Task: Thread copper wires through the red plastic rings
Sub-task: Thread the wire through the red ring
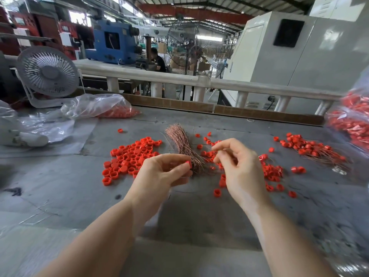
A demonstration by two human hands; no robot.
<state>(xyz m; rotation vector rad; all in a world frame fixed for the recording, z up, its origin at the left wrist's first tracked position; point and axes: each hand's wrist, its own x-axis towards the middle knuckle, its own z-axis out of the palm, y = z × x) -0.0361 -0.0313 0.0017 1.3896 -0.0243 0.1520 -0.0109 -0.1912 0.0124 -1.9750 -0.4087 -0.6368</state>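
Left hand (161, 172) pinched one red ring (188, 163) at the fingertips, just above the bench (60, 196). Right hand (237, 166), fingers curled in a narrow grip, seemingly on a fine wire; uncertain. Copper wire bundle (182, 145) lay between both hands, long axis running away from the person, its near end touching the ring hand.

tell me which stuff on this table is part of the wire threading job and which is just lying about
Job:
left hand pinching a red ring
right hand
copper wires
loose rings
threaded rings

Lying about:
fan
bags of rings
plastic sheet
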